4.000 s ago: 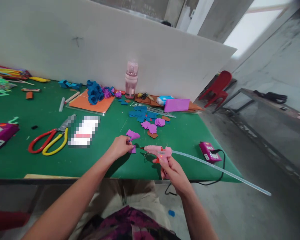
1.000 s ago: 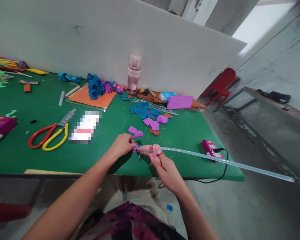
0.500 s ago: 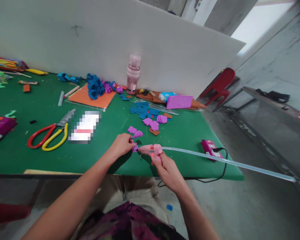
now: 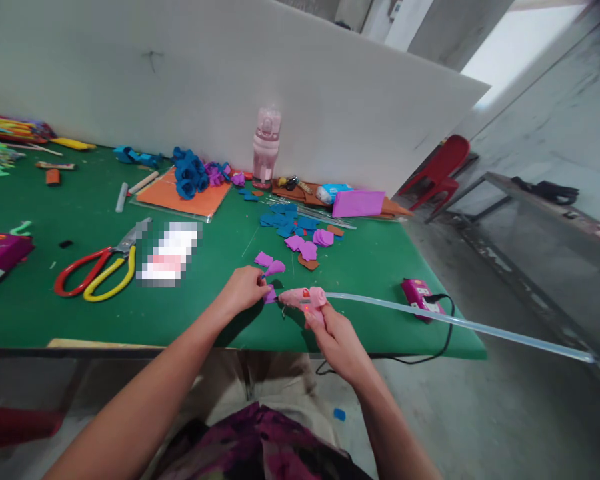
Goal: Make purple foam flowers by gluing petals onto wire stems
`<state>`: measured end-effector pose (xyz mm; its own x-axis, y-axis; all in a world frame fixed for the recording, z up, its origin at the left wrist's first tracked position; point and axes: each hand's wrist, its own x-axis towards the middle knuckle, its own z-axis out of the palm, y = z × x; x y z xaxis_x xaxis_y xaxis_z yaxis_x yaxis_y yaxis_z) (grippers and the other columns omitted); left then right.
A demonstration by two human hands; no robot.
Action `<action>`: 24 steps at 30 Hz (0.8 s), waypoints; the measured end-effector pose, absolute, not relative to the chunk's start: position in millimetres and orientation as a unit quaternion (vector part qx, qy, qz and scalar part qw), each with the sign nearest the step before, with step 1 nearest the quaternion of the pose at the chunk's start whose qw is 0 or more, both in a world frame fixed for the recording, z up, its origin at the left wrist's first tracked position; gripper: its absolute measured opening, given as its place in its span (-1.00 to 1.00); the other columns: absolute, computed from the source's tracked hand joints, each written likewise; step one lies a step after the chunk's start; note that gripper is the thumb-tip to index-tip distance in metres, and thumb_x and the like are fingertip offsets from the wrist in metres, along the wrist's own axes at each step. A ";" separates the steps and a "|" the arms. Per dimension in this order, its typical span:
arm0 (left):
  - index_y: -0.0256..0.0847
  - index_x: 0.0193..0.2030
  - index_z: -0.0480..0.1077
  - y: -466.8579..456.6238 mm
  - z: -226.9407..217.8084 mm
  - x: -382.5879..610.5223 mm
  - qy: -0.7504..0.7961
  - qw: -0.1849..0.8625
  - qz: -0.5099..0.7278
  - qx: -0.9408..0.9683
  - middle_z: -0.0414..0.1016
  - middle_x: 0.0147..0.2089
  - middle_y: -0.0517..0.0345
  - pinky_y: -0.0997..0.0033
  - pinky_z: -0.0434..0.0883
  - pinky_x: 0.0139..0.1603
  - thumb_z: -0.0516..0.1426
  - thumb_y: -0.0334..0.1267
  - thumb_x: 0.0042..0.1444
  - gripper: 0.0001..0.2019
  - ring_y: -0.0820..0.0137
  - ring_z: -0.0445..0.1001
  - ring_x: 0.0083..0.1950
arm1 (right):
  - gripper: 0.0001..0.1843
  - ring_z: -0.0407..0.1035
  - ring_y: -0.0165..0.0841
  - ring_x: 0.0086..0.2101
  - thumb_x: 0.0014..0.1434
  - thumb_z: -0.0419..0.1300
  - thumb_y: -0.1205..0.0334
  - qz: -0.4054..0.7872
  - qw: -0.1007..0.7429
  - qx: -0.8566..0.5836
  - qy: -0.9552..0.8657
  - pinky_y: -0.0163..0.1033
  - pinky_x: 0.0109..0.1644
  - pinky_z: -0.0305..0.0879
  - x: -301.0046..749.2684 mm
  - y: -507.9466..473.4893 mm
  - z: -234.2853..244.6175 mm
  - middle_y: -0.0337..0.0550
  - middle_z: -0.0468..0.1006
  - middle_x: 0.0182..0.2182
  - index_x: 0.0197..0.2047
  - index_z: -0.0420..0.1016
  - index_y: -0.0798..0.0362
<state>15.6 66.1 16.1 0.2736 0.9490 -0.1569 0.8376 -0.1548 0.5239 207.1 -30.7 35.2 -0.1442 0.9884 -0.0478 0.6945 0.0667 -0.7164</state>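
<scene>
My right hand (image 4: 337, 333) is wrapped round the handle of a pink hot glue gun (image 4: 303, 300). A long clear glue stick (image 4: 430, 317) juts from its back end toward the right. The nozzle points left, at or very near a small purple petal piece (image 4: 269, 294). Fingers of my left hand (image 4: 243, 291) are pinched at that piece, and a curled purple petal (image 4: 275, 268) with a bit of blue shows just above them. Another flat purple piece (image 4: 263, 259) lies on the green table beyond my fingertips.
Blue cut pieces (image 4: 283, 219) and purple petals (image 4: 307, 250) lie ahead. Scissors (image 4: 111, 263) with red and yellow handles are at left. A pink bottle (image 4: 267, 147) stands by the white board. At right, a purple power strip (image 4: 420, 299) has a black cord plugged in.
The glue gun has shifted very slightly to the right, its nozzle still by the purple piece. My left hand has hardly moved.
</scene>
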 end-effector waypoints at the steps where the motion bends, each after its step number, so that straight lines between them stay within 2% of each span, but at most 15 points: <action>1: -0.25 -0.52 0.41 66.1 15.8 15.5 0.594 0.263 0.105 0.753 0.50 -0.48 0.10 0.46 0.19 -0.44 0.12 -0.16 -0.03 -0.79 0.40 0.42 -0.43 | -0.65 0.39 -0.29 -0.35 0.25 -0.11 0.11 0.309 0.238 -0.610 -0.690 -0.30 -0.31 0.21 207.2 -30.7 35.2 -0.05 0.52 -0.34 -0.06 0.32 0.12; 17: -0.26 -0.54 0.39 66.0 16.3 15.6 0.589 0.271 0.111 0.753 0.50 -0.48 0.08 0.45 0.15 -0.47 0.10 -0.18 -0.03 -0.80 0.39 0.39 -0.46 | -0.62 0.41 -0.26 -0.32 0.25 -0.13 0.08 0.301 0.228 -0.624 -0.684 -0.28 -0.28 0.22 205.8 -32.2 35.0 -0.02 0.52 -0.34 -0.05 0.32 0.14; 21: -0.26 -0.53 0.40 66.7 14.3 15.1 0.589 0.266 0.112 0.755 0.49 -0.48 0.06 0.44 0.15 -0.46 0.10 -0.18 -0.03 -0.79 0.38 0.39 -0.46 | -0.65 0.40 -0.28 -0.36 0.24 -0.10 0.10 0.304 0.246 -0.622 -0.678 -0.29 -0.31 0.21 205.9 -32.9 32.6 -0.03 0.51 -0.37 -0.10 0.34 0.13; 24: -0.26 -0.53 0.40 67.5 11.2 14.6 0.590 0.259 0.114 0.756 0.48 -0.49 0.06 0.43 0.16 -0.44 0.09 -0.17 -0.03 -0.79 0.36 0.40 -0.45 | -0.68 0.36 -0.33 -0.46 0.21 -0.07 0.09 0.330 0.279 -0.620 -0.655 -0.31 -0.40 0.20 207.6 -33.2 26.6 -0.11 0.49 -0.47 -0.15 0.36 0.11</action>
<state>14.6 67.5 11.2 0.2778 0.9515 -0.1323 0.8333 -0.1701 0.5260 207.6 -33.2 26.6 -0.0764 0.9961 -0.0447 0.6278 0.0132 -0.7783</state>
